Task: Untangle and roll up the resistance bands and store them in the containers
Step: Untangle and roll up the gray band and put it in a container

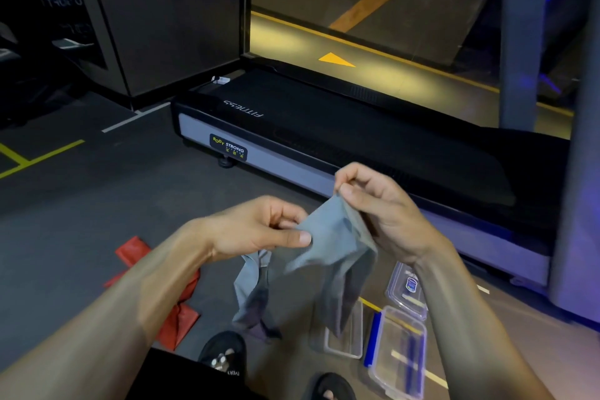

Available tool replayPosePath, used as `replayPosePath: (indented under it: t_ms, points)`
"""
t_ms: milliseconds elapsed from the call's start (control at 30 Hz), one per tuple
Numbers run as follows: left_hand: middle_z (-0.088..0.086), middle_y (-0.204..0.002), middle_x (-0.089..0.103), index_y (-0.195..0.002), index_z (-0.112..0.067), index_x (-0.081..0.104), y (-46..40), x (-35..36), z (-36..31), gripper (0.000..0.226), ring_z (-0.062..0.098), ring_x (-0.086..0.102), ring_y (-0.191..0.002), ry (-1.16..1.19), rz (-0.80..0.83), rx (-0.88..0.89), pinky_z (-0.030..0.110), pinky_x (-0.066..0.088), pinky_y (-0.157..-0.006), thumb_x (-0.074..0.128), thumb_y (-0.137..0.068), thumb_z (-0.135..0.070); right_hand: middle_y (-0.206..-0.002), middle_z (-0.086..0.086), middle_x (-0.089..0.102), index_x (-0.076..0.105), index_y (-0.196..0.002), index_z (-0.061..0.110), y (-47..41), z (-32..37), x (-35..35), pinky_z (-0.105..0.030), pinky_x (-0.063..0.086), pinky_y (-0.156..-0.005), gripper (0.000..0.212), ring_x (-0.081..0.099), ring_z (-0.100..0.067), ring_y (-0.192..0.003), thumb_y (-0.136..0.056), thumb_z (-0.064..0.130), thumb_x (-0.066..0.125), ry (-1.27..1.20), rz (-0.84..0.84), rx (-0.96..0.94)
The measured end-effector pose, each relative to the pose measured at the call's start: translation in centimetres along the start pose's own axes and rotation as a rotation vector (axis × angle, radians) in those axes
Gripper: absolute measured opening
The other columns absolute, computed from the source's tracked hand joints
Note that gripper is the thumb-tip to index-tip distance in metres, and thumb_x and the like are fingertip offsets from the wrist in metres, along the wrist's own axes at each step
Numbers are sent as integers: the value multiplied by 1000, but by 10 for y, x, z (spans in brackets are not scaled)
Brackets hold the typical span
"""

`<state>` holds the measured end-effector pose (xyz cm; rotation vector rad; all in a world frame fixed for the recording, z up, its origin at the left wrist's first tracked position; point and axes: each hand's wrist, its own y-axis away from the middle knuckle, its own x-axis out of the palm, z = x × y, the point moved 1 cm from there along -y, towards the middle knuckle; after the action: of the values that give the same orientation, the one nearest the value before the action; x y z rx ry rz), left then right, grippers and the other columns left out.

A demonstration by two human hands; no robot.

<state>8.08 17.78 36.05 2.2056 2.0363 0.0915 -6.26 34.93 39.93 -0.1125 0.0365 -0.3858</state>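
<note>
Above the gym floor (81, 204), mid-frame, both hands hold one grey band (328, 247) in the air. Left hand (259, 230) pinches the band's left edge between thumb and curled fingers. Right hand (380, 204) pinches the top of the band between thumb and fingertips, a bit higher than the left. Band is spread flat between the two grips at the top; below that it hangs down in two loose twisted strands, lower ends bunched near the floor, can't tell if they touch it. Red band (181, 318) lies crumpled on the floor under the left forearm, partly hidden by it. Clear containers sit on the floor at lower right: one open tub (347, 347) just behind the hanging grey strand, a second container with blue clips (396, 354) beside it, and a third clear piece (407, 289) further back, partly hidden by the right forearm, lid or tub unclear. Treadmill (324, 140) runs across the frame behind the hands. Two feet in black sandals (224, 354) at the bottom edge.
</note>
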Motion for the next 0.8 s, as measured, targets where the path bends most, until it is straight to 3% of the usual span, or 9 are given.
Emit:
replayPosePath:
  t_ms: [67, 133, 233, 400, 500, 600, 667, 733, 800]
  points:
    - [9, -92, 74, -93, -15, 75, -2, 1, 0, 6, 19, 64, -84, -4, -60, 41, 23, 50, -73, 69, -92, -17, -85, -12, 46, 60, -96, 12, 1, 2, -3, -24, 42, -64, 5, 47, -14, -72, -97, 17, 58, -54, -20, -4]
    - [6, -90, 76, -86, -19, 76, -5, 2, 0, 11, 14, 66, -82, -30, -86, 74, 22, 52, -74, 70, -92, -12, -87, -12, 47, 61, -95, 13, -1, 4, -4, -23, 42, -63, 5, 48, -13, -72, -96, 17, 59, -50, -31, -14]
    - [1, -84, 75, -87, -14, 76, -8, 3, 3, 7, 11, 64, -77, -128, -95, 81, 22, 51, -73, 72, -91, -10, -91, -14, 47, 64, -94, 17, -2, 8, -8, -26, 40, -65, 6, 46, -15, -74, -93, 23, 64, -21, -54, -28]
    - [7, -88, 75, -93, -7, 75, -7, 3, 6, 7, 18, 66, -80, -57, -62, 24, 29, 57, -74, 69, -92, -11, -89, -15, 46, 63, -94, 17, 0, 12, -16, -25, 41, -63, 11, 46, -15, -72, -90, 27, 66, -48, -70, -56]
    - [10, -84, 63, -89, -10, 69, -7, 4, 4, 10, 18, 56, -82, -117, -56, 49, 28, 48, -79, 66, -97, -16, -85, -7, 52, 62, -93, 15, -2, 12, -13, -21, 42, -61, 6, 48, -12, -69, -92, 21, 63, -162, -62, -59]
    - [8, -80, 46, -91, -10, 57, -4, 6, -2, 14, 18, 46, -77, 186, -15, 33, 30, 44, -75, 59, -98, -22, -84, -5, 53, 57, -94, 12, -4, 15, -16, -20, 47, -59, 4, 52, -11, -66, -96, 15, 55, -264, -117, -78]
    - [10, -82, 53, -98, -3, 53, -3, 7, -6, 22, 16, 53, -72, 336, -13, 28, 35, 39, -66, 57, -98, -24, -83, -4, 52, 56, -94, 12, -5, 16, -19, -21, 47, -60, 5, 52, -11, -66, -97, 15, 54, -312, -158, -93]
    - [6, -78, 60, -94, -5, 57, -6, 5, -6, 26, 12, 54, -66, 161, -131, 38, 33, 34, -60, 60, -100, -30, -83, -3, 52, 56, -94, 13, -7, 14, -21, -22, 47, -61, 5, 51, -11, -67, -98, 16, 54, -334, -186, -95]
    - [-6, -69, 52, -86, -14, 59, -6, 7, -6, 26, 7, 43, -62, -91, -191, 64, 27, 30, -57, 59, -99, -36, -84, -2, 53, 56, -96, 13, -7, 13, -20, -22, 48, -63, 5, 51, -11, -68, -99, 16, 53, -344, -186, -95]
